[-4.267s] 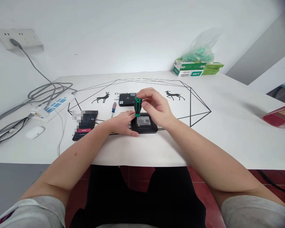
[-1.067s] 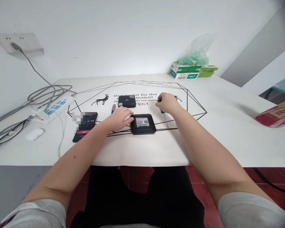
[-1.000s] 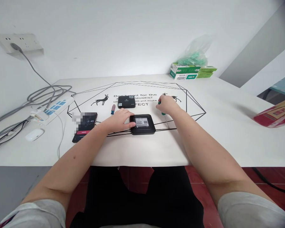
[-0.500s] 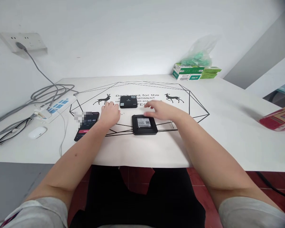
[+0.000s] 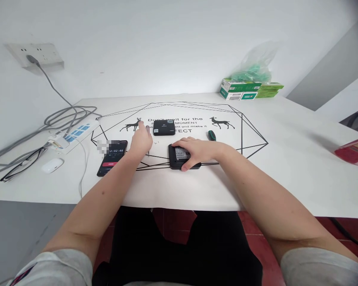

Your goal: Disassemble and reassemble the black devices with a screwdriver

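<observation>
1. White wall (image 5: 167, 47) stands behind a white bench (image 5: 286, 178), whose top bears printed deer, lettering and black lines.
2. At far left, a grey plug sits in the wall socket (image 5: 44, 53); grey cables (image 5: 61, 115) coil around the power strip (image 5: 79, 134). Near them lie a glossy white case (image 5: 53, 165) and a dark phone (image 5: 117, 155) showing a timer.
3. Next comes the left hand (image 5: 141, 141), its grip closed on a slim screwdriver (image 5: 148, 130), partly hidden and blurred, tip pointing toward the near side.
4. Just right of it, farther back, lies a small black box (image 5: 164, 128), flat, with two small stickers.
5. Nearer, in the middle of the bench, a black device (image 5: 173, 159) lies flat: squarish, with rounded corners, a raised rim and a white printed label (image 5: 181, 153) in its recess.
6. Over the device's right part is the right hand (image 5: 195, 151), its grip spread across it, fingers at the far edge, thumb at the near one.
7. Beyond the right wrist lies a green-and-black screwdriver (image 5: 211, 135), shaft hidden.
8. Farther right, green-and-white boxes (image 5: 241, 87) carry a clear plastic bag (image 5: 253, 67); a red package (image 5: 354, 151) sits at far right.
</observation>
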{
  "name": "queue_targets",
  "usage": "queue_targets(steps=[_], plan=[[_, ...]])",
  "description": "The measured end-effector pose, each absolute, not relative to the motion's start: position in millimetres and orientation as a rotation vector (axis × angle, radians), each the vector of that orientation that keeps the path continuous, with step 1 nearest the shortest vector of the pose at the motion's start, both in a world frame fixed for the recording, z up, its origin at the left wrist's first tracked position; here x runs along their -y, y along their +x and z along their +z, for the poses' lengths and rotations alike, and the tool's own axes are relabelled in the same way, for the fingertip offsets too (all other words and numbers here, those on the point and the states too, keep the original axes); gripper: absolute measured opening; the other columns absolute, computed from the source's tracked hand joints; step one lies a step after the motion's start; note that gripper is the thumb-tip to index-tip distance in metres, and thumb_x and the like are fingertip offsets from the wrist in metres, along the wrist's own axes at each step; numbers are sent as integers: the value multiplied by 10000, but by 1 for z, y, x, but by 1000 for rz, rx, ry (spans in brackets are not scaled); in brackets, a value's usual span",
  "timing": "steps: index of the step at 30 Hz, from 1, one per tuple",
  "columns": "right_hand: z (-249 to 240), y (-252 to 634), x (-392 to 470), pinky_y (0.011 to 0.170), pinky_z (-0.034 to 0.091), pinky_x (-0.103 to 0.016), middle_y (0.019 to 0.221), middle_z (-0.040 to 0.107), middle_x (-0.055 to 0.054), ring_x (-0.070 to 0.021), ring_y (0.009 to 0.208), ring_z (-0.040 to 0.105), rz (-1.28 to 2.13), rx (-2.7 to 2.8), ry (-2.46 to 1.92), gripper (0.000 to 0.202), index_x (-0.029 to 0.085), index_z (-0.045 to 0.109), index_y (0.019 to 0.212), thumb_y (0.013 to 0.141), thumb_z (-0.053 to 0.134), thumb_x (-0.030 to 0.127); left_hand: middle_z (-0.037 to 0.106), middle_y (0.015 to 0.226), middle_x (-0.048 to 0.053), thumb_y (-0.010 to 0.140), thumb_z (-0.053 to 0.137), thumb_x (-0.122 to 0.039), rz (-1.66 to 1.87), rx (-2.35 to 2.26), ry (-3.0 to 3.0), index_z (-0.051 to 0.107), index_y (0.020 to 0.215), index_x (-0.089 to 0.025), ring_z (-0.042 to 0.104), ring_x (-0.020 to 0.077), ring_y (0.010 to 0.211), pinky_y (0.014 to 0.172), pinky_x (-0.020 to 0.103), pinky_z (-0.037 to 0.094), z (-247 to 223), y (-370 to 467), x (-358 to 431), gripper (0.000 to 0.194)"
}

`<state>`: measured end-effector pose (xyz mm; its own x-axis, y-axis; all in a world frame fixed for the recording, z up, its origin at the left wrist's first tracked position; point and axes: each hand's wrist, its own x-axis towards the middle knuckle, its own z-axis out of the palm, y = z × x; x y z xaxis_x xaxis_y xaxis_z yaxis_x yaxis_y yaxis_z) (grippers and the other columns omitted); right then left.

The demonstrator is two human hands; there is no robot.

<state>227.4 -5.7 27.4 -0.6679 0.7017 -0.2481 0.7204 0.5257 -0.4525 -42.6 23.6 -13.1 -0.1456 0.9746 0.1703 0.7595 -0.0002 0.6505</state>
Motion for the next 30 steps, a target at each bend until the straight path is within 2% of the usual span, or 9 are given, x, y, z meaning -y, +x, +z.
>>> queue_targets(steps=[2, 3, 5, 8, 11, 14, 23, 26, 30], plan=[[28, 227, 6, 1208, 463, -623, 1551, 597, -162, -452, 1460, 504, -828, -2716, 1266, 1059, 279, 511, 1617, 689, 901, 608, 690, 1312, 177, 1052, 580, -251, 1099, -1751, 1550, 316, 1639, -251, 797, 306, 1011, 910, 503, 665, -8, -38, -21, 644], [28, 226, 6, 1206, 463, -626, 1547, 600, -161, -454, 1456, 506, -826, -2721, 1266, 1058, 280, 517, 1611, 683, 903, 610, 660, 1358, 160, 1056, 566, -230, 1173, -1647, 1448, 313, 1630, -271, 802, 263, 1004, 906, 466, 683, -5, -35, -19, 628], [28, 225, 5, 1203, 463, -631, 1548, 599, -160, -458, 1455, 503, -827, -2722, 1260, 1061, 283, 518, 1607, 678, 899, 623, 634, 1361, 121, 1050, 561, -187, 1294, -1477, 1288, 380, 1551, -292, 804, 211, 1016, 907, 416, 701, -1, -28, -16, 544], [29, 225, 5, 1224, 440, -624, 1581, 564, -158, -456, 1486, 470, -810, -2694, 1233, 1087, 288, 477, 1635, 695, 874, 663, 656, 1264, 68, 991, 660, -124, 1437, -1322, 1100, 444, 1400, -284, 807, 174, 963, 909, 396, 704, 2, -18, -11, 489], [31, 224, 6, 1238, 425, -608, 1597, 541, -157, -453, 1510, 443, -798, -2674, 1228, 1103, 290, 449, 1653, 703, 859, 673, 693, 1158, 41, 930, 741, -85, 1456, -1283, 1016, 431, 1329, -273, 806, 166, 884, 896, 401, 696, 1, -10, -7, 539], [33, 223, 7, 1225, 436, -613, 1593, 546, -154, -461, 1503, 449, -808, -2672, 1231, 1090, 296, 459, 1645, 700, 863, 660, 697, 1074, 21, 917, 738, -69, 1433, -1296, 1036, 428, 1281, -264, 801, 165, 846, 898, 408, 690, -1, -6, -4, 517], [31, 223, 6, 1220, 440, -620, 1586, 545, -153, -458, 1498, 453, -798, -2671, 1237, 1092, 313, 444, 1651, 700, 859, 654, 710, 1056, 0, 920, 676, -57, 1507, -1273, 1146, 409, 1273, -278, 811, 171, 881, 886, 377, 682, 4, -7, 1, 494], [31, 223, 6, 1229, 434, -622, 1593, 540, -163, -459, 1508, 448, -805, -2674, 1242, 1105, 293, 446, 1653, 695, 865, 649, 713, 1041, -9, 921, 647, -43, 1502, -1264, 1152, 404, 1262, -279, 813, 169, 871, 893, 388, 683, 4, -6, 0, 480], [30, 223, 5, 1207, 449, -642, 1581, 564, -152, -476, 1496, 463, -825, -2694, 1249, 1084, 321, 485, 1625, 672, 884, 646, 718, 1038, -9, 922, 635, -43, 1506, -1254, 1154, 409, 1253, -278, 816, 171, 862, 905, 403, 684, 3, -7, 0, 465]])
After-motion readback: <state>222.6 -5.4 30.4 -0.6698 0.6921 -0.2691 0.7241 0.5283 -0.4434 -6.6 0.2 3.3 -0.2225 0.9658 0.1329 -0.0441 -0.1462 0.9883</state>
